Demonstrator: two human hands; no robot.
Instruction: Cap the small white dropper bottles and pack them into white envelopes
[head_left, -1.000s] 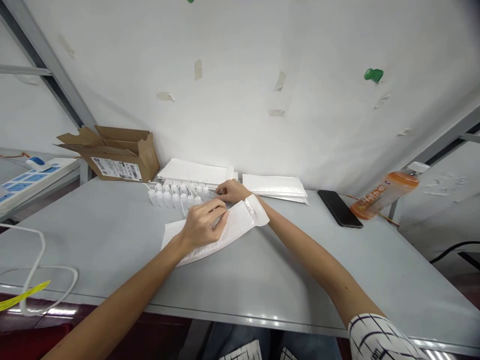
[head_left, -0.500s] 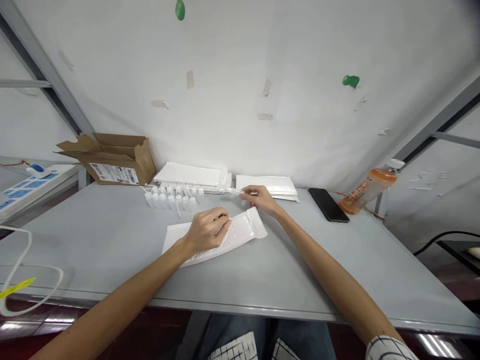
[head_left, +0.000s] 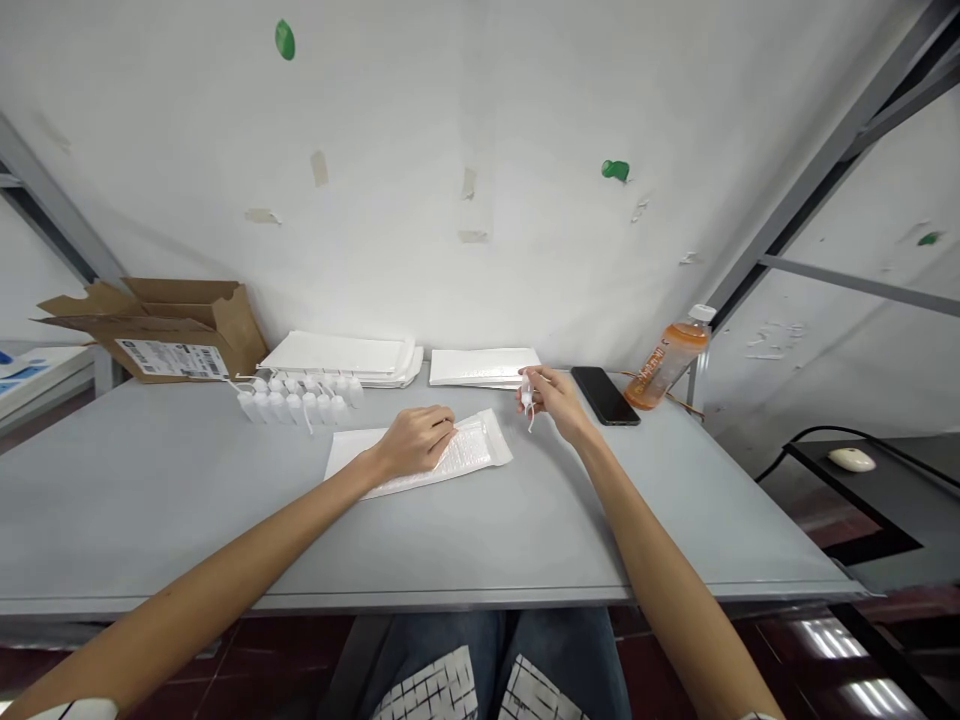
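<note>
My left hand (head_left: 414, 442) lies on a white bubble mailer (head_left: 471, 450), its fingers curled over the mailer's middle. The mailer sits flat on a grey table (head_left: 150, 500), and a white sheet (head_left: 349, 455) shows under its left end. My right hand (head_left: 551, 392) pinches a small white plastic piece with a thin dangling cord (head_left: 528, 400) above the table. A row of small white plastic bottles (head_left: 291, 407) stands left of my hands, the nearest thing to neither. The contents of the mailer are hidden.
Two stacks of white mailers (head_left: 337, 352) (head_left: 484, 367) lie along the wall. A black phone (head_left: 604, 395) and an orange drink bottle (head_left: 667, 362) are to the right. An open cardboard box (head_left: 169, 340) stands at the back left.
My right hand has moved rightward from the bottles, carrying the small white piece. My left hand stays on the mailer. The whole scene has shifted left as my head turned right.
</note>
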